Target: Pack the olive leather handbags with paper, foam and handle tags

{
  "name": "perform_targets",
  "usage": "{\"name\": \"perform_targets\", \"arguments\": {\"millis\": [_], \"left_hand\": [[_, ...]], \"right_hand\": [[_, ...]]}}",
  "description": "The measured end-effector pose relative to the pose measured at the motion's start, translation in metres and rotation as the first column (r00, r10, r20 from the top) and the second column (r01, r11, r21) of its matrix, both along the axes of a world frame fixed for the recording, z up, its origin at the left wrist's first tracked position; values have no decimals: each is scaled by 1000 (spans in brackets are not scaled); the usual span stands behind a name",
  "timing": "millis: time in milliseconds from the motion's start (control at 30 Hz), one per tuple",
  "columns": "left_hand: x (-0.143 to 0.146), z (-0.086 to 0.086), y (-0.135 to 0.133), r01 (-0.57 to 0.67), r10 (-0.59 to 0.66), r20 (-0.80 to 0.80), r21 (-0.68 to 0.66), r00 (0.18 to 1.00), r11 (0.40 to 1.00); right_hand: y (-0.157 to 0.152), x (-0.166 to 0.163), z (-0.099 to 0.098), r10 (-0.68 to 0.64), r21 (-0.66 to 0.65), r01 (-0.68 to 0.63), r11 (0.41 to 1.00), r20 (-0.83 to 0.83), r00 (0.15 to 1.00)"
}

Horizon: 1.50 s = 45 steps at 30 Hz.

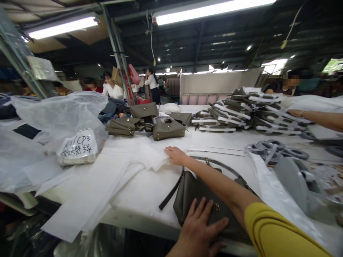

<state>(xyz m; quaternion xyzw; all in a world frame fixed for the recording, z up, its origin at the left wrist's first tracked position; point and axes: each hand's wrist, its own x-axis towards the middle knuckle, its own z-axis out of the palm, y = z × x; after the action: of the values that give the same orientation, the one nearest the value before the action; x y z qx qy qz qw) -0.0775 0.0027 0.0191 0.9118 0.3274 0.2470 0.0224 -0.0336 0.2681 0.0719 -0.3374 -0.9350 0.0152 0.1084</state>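
A dark olive handbag (pixel 191 189) lies on the white work table in front of me, with a small gold fitting on its face. My left hand (pixel 200 226) rests flat on the handbag, fingers spread. Over the bag reaches my right arm in a yellow sleeve. At the edge of a stack of thin white paper sheets (pixel 107 178), my right hand (pixel 175 156) pinches a sheet near its corner; the fingertips are partly hidden. A dark strap (pixel 171 192) hangs from the bag's left side, and a longer strap curves behind it.
Several finished olive handbags (pixel 168 129) stand farther back. Wrapped bag parts (pixel 227 114) form a high pile at the back right, where another person's arm (pixel 321 119) reaches in. A tape dispenser (pixel 294 182) and tape rolls (pixel 276 150) sit right; a plastic sack (pixel 66 117) stands left.
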Motion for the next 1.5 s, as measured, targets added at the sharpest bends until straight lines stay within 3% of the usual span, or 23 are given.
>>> {"name": "perform_targets", "arguments": {"millis": [200,367,533,667,767,867,1000,1167,1333,1400,1500], "left_hand": [[3,-17,8,4,-5,11,77,1000,997],[3,-10,6,7,-8,23,32,1000,999],[3,-3,1,-5,6,11,-51,1000,999],[6,-1,0,-17,18,16,-80,1000,997],[7,0,0,-20,21,13,-70,1000,997],[7,3,0,-24,24,0,-39,1000,999],[7,8,-1,-24,23,-6,-28,1000,999],[7,10,-4,-30,33,32,-98,999,995],[6,7,-4,-36,42,63,-87,997,996],[6,5,-4,-35,42,68,-98,997,995],[4,6,-4,-24,33,75,-117,997,993]], "right_hand": [[20,-2,0,-66,53,66,996,4,998],[11,21,41,-94,144,100,984,-45,995],[-55,65,110,-149,329,144,933,-10,989],[-138,96,139,-397,387,327,862,113,911],[-191,112,132,-495,306,412,858,276,824],[-218,122,107,-479,176,446,878,371,796],[-218,128,74,-415,16,440,898,362,835],[-214,129,50,-262,-152,298,942,221,939],[-209,136,47,-268,-52,295,954,292,918],[-197,138,60,-349,63,344,937,233,908],[-166,128,95,-444,269,421,866,28,895]]}}
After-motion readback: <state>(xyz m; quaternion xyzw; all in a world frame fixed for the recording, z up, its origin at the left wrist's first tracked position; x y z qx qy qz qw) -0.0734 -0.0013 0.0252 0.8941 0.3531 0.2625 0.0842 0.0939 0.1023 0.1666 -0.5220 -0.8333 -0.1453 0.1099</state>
